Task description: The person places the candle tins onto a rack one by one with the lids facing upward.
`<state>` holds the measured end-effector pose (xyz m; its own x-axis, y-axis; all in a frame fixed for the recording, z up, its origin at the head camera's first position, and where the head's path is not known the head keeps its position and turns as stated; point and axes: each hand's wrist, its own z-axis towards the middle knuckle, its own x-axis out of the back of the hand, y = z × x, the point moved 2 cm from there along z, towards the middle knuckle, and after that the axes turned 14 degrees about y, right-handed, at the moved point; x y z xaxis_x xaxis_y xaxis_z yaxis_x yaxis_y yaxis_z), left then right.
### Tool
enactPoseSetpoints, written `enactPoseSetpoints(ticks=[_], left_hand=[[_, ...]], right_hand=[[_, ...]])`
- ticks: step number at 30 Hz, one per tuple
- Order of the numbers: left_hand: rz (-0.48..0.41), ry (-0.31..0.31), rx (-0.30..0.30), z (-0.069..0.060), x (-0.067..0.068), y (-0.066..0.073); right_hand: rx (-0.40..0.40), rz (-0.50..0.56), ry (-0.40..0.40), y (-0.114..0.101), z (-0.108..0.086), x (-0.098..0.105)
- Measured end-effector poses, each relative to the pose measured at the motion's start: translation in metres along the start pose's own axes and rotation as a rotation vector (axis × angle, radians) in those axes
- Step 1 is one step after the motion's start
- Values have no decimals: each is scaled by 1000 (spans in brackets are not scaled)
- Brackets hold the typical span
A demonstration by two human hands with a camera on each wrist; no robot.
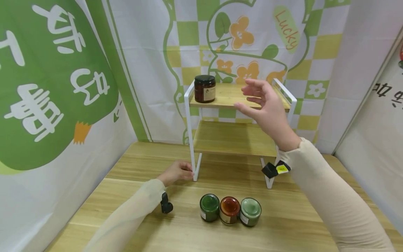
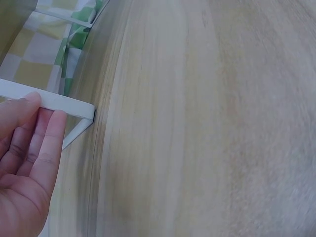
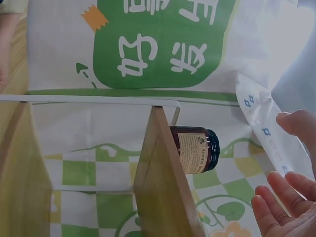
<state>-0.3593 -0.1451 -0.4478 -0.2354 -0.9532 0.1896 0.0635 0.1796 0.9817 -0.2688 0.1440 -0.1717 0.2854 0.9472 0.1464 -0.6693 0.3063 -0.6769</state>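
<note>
A dark brown jar with a black lid (image 1: 205,89) stands at the left end of the top board of a white-framed shelf (image 1: 234,138); its label faces front. My right hand (image 1: 267,110) is raised to the right of the jar, apart from it, fingers spread and bent slightly, holding nothing. In the right wrist view that hand (image 3: 291,197) is off the lid side of the jar (image 3: 195,149). Low at the shelf's left front leg, my left hand (image 1: 177,172) touches the frame; the left wrist view shows thumb and fingers (image 2: 47,148) pinching the white bar (image 2: 64,102).
On the wooden table (image 1: 176,231), in front of the shelf, three jars stand in a row: dark green (image 1: 209,207), red-brown (image 1: 230,209) and pale green (image 1: 250,211). The shelf's middle board (image 1: 234,138) lies below the top one. Printed cloths hang behind and at the sides.
</note>
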Motion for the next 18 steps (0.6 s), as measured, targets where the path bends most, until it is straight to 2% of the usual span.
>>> enactPoseSetpoints(ticks=[7, 18], left_hand=[[2, -12, -5, 0, 1, -1], [0, -1, 5, 0, 0, -1]], right_hand=[[106, 45, -34, 21, -51, 23], [150, 72, -92, 63, -112, 40]])
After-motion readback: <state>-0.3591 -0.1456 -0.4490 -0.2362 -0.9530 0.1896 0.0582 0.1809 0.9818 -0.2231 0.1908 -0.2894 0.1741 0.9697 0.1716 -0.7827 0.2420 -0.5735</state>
